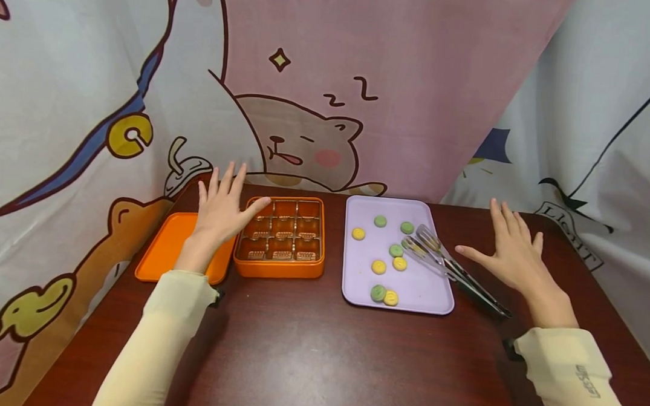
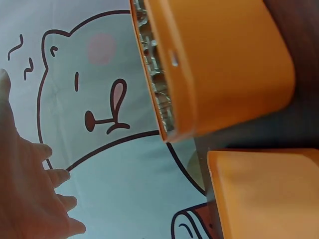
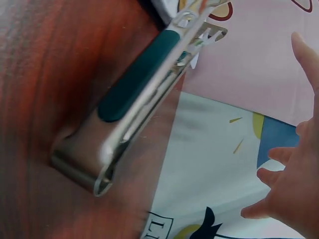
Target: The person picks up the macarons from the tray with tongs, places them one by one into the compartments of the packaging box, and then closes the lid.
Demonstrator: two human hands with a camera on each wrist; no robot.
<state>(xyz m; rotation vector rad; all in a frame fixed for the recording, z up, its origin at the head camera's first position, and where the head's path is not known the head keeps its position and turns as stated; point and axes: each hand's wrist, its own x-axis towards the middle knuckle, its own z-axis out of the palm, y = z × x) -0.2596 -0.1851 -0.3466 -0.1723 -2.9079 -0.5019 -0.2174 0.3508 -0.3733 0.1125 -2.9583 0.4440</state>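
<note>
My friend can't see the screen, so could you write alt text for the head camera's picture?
An empty left hand is spread by an orange box with nine compartments, an empty right hand by tongs lying partly across a lilac tray of green and yellow discs. A brown table lies beneath.

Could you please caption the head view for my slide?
Left hand and right hand spread above a table with divided orange box, tongs, and lilac tray of green and yellow discs.

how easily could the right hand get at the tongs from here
Probably yes: the right hand is empty and near the tongs, which jut past the purple tray's edge, and nothing seems to lie between them.
</note>
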